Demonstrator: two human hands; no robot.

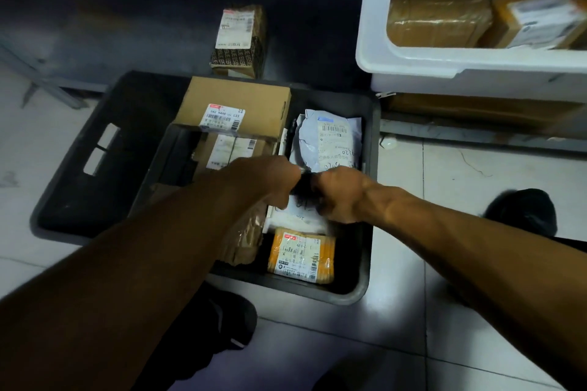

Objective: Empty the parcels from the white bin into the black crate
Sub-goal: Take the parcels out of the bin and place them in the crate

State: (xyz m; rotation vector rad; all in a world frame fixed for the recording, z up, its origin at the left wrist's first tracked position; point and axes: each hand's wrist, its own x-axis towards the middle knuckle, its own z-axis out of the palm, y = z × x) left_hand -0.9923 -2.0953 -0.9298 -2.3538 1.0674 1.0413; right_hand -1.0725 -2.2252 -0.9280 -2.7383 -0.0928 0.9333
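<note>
The black crate (pixel 370 200) stands on the floor in front of me and holds several parcels: a brown box (pixel 254 98), a grey mailer (pixel 330 143), a yellow padded envelope (pixel 301 255) and a taped brown parcel (pixel 244 238). My left hand (pixel 266 179) and my right hand (pixel 341 194) meet over the crate's middle, both curled round a small dark parcel (pixel 305 182) above a white packet (pixel 298 216). The white bin (pixel 444 63) sits at the upper right with brown parcels (pixel 438 16) inside.
A second black crate (pixel 95 149) lies under and left of the first. A printed brown box (pixel 239 41) stands on the dark floor behind. Flat cardboard lies under the white bin. My dark shoes (pixel 524 209) are near the crate on the tiled floor.
</note>
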